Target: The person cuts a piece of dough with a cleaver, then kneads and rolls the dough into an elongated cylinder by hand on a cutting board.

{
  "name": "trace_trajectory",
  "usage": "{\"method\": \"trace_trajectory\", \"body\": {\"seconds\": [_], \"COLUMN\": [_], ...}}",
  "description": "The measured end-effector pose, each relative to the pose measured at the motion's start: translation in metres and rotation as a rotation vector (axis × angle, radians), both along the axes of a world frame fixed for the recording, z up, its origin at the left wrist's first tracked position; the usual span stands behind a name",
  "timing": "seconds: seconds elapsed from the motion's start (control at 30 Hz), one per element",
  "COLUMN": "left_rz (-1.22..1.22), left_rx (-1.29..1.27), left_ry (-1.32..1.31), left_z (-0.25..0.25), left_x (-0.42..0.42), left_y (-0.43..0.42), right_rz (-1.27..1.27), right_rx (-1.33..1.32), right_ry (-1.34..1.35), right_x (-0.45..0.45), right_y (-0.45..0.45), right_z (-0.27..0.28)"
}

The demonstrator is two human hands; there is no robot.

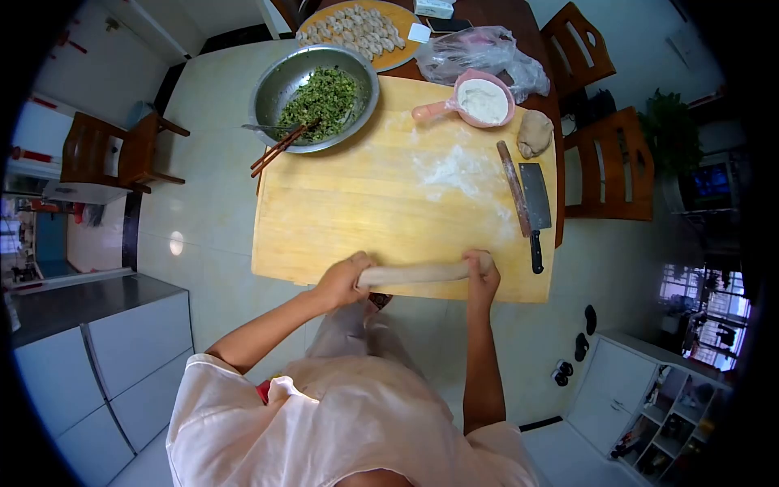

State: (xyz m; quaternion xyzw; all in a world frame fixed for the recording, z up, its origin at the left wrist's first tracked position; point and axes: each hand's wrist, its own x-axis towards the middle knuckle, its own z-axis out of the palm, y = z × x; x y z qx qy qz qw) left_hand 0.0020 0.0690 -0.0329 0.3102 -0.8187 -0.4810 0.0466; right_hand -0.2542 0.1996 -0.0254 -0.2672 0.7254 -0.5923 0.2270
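A long rope of pale dough (418, 273) stretches between my hands above the front edge of a wooden board (341, 207). My left hand (347, 278) is closed round its left end. Round the right end, my right hand (482, 274) is closed too, with a short bit of dough showing past the fingers. Beyond the right hand, a rolling pin (513, 187) and a cleaver (535, 199) with a black handle lie side by side on the board. Loose flour (454, 172) dusts the middle of the board.
A steel bowl (264, 97) of chopped green filling (324, 101), with chopsticks (280, 150) on its rim, stands back left. Behind it is a tray of dumplings (353, 31). A pink scoop of flour (484, 101), a dough lump (535, 134) and a plastic bag (487, 58) are back right.
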Motion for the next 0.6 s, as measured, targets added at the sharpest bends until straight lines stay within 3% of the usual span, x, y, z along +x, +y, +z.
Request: {"method": "trace_trajectory", "body": {"seconds": [0.03,0.13,0.23,0.33,0.43,0.47,0.53,0.6], "left_rz": [0.02,-0.013,-0.241,-0.319,-0.283,-0.266,-0.169,-0.139], "left_rx": [-0.062,-0.248,-0.287,-0.275,-0.613,-0.488,-0.412,-0.325], "left_ry": [0.027,0.07,-0.178,-0.338,-0.066,-0.191,-0.009,0.08], "left_z": [-0.002,-0.013,-0.016,-0.027,-0.056,-0.056,-0.025,-0.02], "left_x": [-0.001,0.001,0.005,0.006,0.006,0.006,-0.001,-0.016], "left_y": [-0.006,-0.03,-0.052,-0.075,-0.079,-0.067,-0.04,-0.008], "right_rz": [-0.001,-0.034,-0.055,-0.06,0.109,0.138,0.206,0.373], "right_rx": [0.066,0.228,0.175,0.176,0.341,0.388,0.467,0.219], "right_ry": [0.039,-0.297,-0.555,-0.579,-0.201,0.11,0.726,0.613], "right_x": [-0.005,-0.021,-0.024,-0.019,-0.015,-0.015,0.009,0.039], "right_y": [0.001,0.002,-0.006,-0.013,0.002,0.006,-0.009,-0.014], "right_z": [-0.009,-0.034,-0.041,-0.052,-0.106,-0.106,-0.06,-0.064]}}
